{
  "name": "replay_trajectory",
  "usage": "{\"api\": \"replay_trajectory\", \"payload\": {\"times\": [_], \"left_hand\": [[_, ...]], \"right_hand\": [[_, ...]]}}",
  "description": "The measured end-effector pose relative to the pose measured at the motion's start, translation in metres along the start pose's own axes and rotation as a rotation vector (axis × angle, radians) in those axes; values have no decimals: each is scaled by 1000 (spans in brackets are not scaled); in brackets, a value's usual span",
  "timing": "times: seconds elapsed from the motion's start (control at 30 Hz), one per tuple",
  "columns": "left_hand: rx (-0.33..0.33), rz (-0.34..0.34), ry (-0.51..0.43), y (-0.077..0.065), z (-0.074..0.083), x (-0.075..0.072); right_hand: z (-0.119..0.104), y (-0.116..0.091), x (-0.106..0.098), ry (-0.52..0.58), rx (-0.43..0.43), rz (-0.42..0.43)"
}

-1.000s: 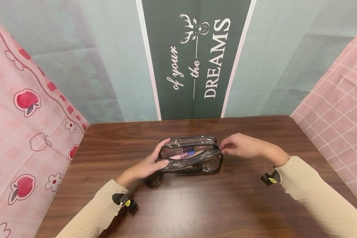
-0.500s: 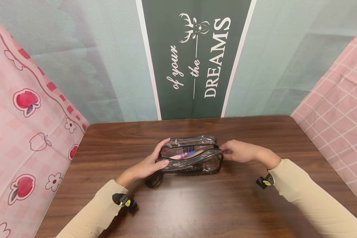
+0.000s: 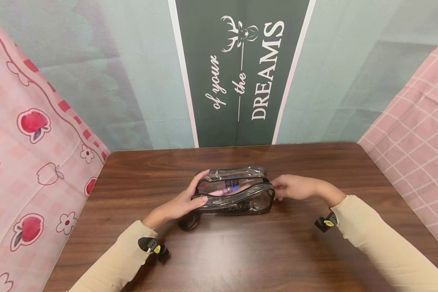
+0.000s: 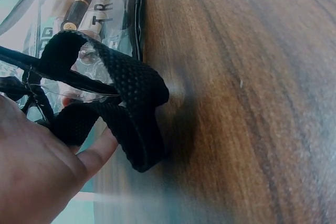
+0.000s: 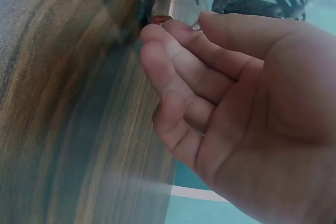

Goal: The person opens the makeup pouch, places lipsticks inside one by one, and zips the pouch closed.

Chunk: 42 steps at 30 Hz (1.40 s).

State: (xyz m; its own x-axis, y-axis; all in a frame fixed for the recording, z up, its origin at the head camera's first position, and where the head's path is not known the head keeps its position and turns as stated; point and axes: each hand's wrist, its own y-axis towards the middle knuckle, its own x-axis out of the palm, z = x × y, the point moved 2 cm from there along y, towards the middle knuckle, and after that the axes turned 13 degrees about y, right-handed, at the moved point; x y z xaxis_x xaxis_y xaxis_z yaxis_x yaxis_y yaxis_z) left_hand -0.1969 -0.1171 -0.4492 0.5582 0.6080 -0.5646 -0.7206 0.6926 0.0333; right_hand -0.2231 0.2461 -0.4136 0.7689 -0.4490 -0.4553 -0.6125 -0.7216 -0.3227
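A clear pouch point(image 3: 241, 207) with black trim lies mid-table, its top gaping. Inside show a pink item with a blue end point(image 3: 224, 190) and, in the left wrist view, a dark tube point(image 4: 79, 11) behind TRAVEL lettering. My left hand point(image 3: 182, 201) grips the pouch's left end, thumb on the near side and fingers over the far side. Beside that hand sticks out a black strap loop point(image 4: 139, 85). At the opposite end, my right hand point(image 3: 295, 187) pinches a small shiny zipper pull point(image 5: 196, 26) between thumb and forefinger; most of it is hidden.
The pouch stands on a brown wood-grain table point(image 3: 219, 255). Behind the far edge hangs a blue-grey cloth with a dark lettered panel point(image 3: 237, 81). Pink cloths close off the left point(image 3: 40, 170) and right point(image 3: 416, 109) sides.
My right hand has come slightly nearer and lower at the pouch's right end, its forearm shifting left. My left hand and the pouch have stayed nearly still.
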Motion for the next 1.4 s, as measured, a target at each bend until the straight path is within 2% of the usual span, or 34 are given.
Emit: {"api": "replay_trajectory", "payload": {"times": [0.37,0.67,0.97,1.2,1.4], "left_hand": [[-1,-1,3,0,0,0],[-4,1,6,0,0,0],[-1,1,11,-1,0,1],[-9,-4,9,-2,0,1],[8,3,25,-3,1,2]], "right_hand": [[4,-4,-5,73,46,28],[5,-4,0,128,65,-20],[5,-6,1,122,47,1],[5,-6,1,142,22,-14],[3,-7,0,134,9,46]]}}
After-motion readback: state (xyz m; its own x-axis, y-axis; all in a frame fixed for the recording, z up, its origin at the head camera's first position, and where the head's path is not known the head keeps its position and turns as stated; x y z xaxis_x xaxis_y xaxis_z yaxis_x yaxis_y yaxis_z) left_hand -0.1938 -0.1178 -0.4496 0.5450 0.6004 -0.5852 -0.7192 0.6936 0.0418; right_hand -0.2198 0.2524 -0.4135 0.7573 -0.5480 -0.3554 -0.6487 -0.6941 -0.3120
